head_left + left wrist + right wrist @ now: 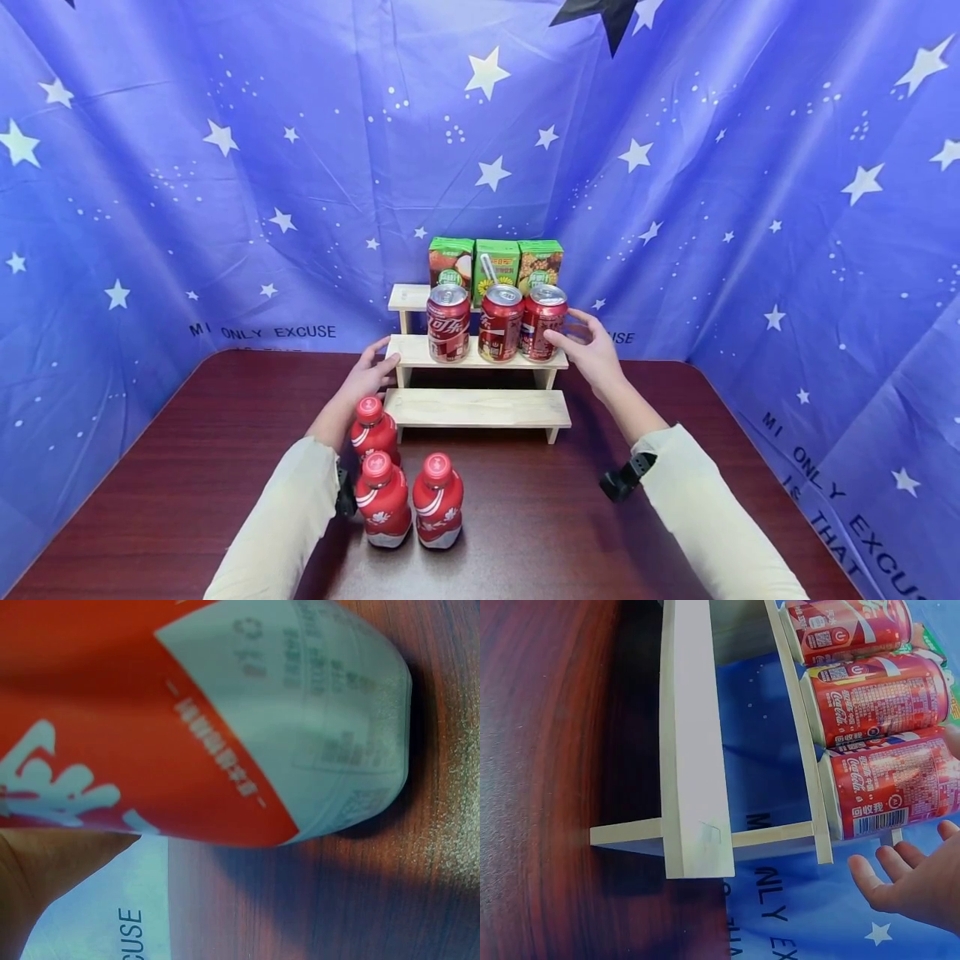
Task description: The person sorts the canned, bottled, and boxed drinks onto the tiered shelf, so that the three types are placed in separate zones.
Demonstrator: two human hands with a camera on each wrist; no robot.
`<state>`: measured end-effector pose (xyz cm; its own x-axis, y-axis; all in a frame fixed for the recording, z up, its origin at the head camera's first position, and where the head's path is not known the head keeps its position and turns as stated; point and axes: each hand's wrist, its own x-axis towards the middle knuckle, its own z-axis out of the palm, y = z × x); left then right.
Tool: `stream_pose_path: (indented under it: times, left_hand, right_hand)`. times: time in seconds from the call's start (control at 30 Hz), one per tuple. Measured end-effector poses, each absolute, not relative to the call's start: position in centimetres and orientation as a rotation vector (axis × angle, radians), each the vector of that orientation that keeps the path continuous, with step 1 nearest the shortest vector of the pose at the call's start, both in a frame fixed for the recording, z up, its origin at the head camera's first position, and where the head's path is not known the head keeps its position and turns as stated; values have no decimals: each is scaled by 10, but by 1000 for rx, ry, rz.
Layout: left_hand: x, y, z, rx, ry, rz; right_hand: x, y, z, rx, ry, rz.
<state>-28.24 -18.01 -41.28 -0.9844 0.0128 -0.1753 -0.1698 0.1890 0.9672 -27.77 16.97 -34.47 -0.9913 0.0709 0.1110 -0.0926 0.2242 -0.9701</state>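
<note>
My left hand (369,372) holds the left end of the middle step of a three-tier wooden stand (477,407), fingertips at the board's edge. By the right-hand soda can (545,323), my right hand (595,350) has its thumb against the red side. Its other fingers are spread loosely beside the can in the right wrist view. Two more red cans, a middle one (501,325) and a left one (448,327), stand upright in the same row. Close to my left wrist is a red bottle (150,720), which fills much of the left wrist view.
Three green juice boxes (496,262) stand on the top step, one with a straw in front. Red-capped bottles (438,504) stand on the dark wooden table (540,533), left of the middle. A blue star-patterned cloth (315,167) hangs behind and at both sides.
</note>
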Motion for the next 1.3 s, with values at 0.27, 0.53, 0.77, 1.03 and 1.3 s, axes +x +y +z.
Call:
stream_pose_path:
  times: [0.27,0.53,0.77,1.03,1.3]
  left_hand:
    - [-281,-180,-411,-140,2309,1901]
    - [-281,-179,-411,-141,2303,1913]
    - [-282,-180,-412,-149,2284,1924]
    - [-280,-179,-410,-151,2293,1916]
    - [-280,-178,-411,-155,2288,1919]
  right_hand:
    - [-265,176,-345,45,-2385,1841]
    - [-250,178,-346,122,-2417,1800]
    - [-233,173,-352,230,-2435,1768]
    - [-217,162,-362,398,-2504,1717]
    - [-202,149,-368,596,-2542,1706]
